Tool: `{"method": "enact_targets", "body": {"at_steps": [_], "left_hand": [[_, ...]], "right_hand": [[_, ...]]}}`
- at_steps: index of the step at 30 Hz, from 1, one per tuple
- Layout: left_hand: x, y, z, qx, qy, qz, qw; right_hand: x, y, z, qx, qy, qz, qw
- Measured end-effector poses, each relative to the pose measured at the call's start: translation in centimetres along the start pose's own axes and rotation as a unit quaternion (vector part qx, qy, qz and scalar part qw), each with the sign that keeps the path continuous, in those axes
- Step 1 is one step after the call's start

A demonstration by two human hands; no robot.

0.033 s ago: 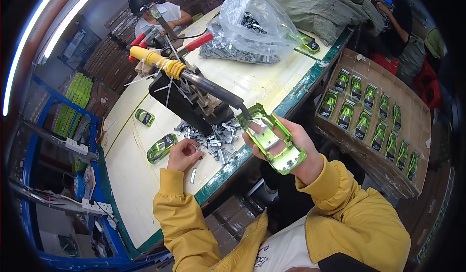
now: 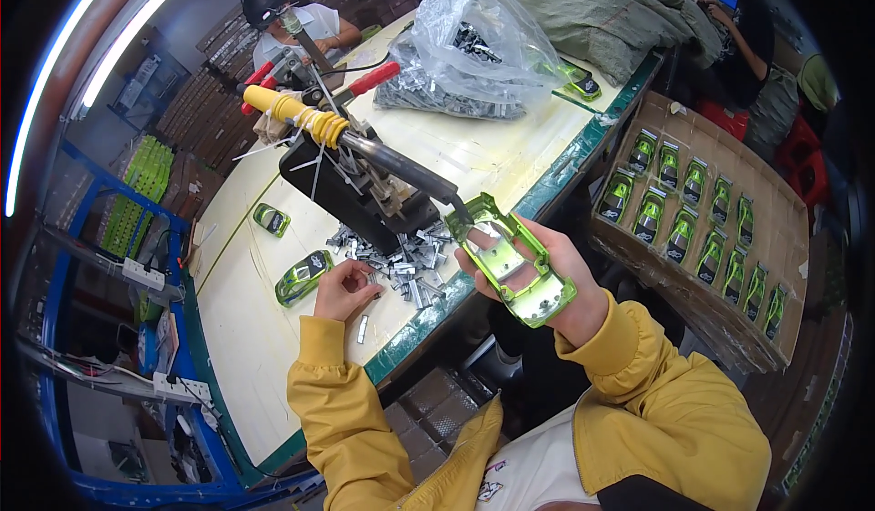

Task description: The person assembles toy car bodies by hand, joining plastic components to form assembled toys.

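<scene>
My right hand holds a shiny green toy car shell with its underside up, just off the table's near edge. The metal tip of a fixed heating tool with a yellow handle meets the shell's front end. The tool sits on a black stand. My left hand rests on the table beside a pile of small grey metal parts. Its fingertips are pinched on one small piece.
Two finished green toy cars lie on the table to the left. A clear bag of metal parts sits further back. A cardboard tray of green cars stands at right. Other people work at the far end.
</scene>
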State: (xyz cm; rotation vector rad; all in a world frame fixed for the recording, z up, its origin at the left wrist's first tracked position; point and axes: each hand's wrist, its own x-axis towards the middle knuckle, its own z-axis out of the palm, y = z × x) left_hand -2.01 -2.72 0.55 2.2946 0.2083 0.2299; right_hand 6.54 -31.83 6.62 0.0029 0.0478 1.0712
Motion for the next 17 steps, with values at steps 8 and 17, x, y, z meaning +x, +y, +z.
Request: {"method": "enact_targets", "body": {"at_steps": [8, 17], "left_hand": [[-0.08, 0.38, 0.16, 0.029, 0.009, 0.015, 0.999], [-0.11, 0.47, 0.06, 0.031, -0.006, 0.011, 0.999]], "right_hand": [[-0.13, -0.07, 0.26, -0.004, -0.003, -0.002, 1.0], [-0.04, -0.61, 0.38, -0.029, 0.004, 0.005, 1.0]]}}
